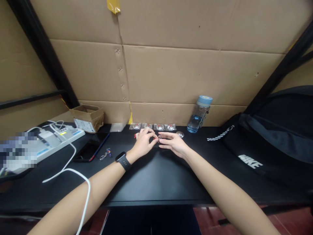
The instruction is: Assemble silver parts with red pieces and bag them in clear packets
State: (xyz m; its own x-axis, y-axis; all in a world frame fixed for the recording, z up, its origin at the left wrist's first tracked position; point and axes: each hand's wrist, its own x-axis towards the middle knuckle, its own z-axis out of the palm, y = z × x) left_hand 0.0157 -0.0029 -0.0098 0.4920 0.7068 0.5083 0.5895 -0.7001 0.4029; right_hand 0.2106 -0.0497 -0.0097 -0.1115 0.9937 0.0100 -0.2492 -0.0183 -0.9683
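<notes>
My left hand, with a dark watch on the wrist, is closed in a pinch. Its thumb and forefinger meet the fingertips of my right hand. Between them is a small dark, shiny thing, held by both hands and too small to name. A bit of red shows at the outer side of my left hand. Just beyond my right hand lies a clear round dome-like piece. Several clear packets with round, red-marked contents lie in a row behind the hands.
A water bottle stands at the back right, beside a black backpack. On the left are a phone, a keychain, an open cardboard box and a power strip. A white cable crosses above my left forearm.
</notes>
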